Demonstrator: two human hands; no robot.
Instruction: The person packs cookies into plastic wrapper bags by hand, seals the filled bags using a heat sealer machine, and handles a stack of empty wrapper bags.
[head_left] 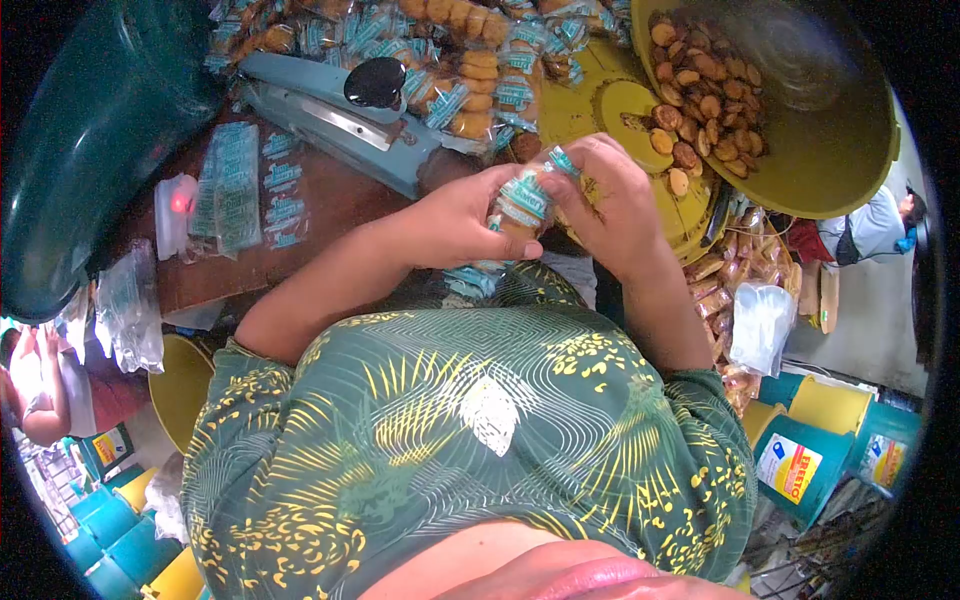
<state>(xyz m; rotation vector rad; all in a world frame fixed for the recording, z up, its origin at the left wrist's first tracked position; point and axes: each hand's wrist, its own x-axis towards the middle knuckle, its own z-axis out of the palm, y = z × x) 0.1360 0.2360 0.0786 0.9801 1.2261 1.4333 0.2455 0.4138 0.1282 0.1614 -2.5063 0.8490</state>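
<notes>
My left hand (pixel 462 218) is wrapped round a clear packet (pixel 523 204) with teal print and brown baked pieces inside. At the packet's upper end, my right hand (pixel 612 200) has its fingers closed on the plastic. More printed plastic (pixel 474 280) shows just below my left hand. Beyond the hands, a blue-grey sealer (pixel 330 115) with a black knob lies on the brown table (pixel 335 190). Filled packets (pixel 478 85) are heaped behind it. To the right, a tilted yellow tub (pixel 810 150) holds loose brown baked pieces (pixel 712 95), and some rest on a yellow lid (pixel 618 105).
Flat printed bags (pixel 228 190) lie at left beside a large dark teal container (pixel 110 140). Bagged goods (pixel 712 300) and labelled teal buckets (pixel 800 470) stand at right. One person (pixel 870 228) is at far right, another (pixel 45 385) at far left.
</notes>
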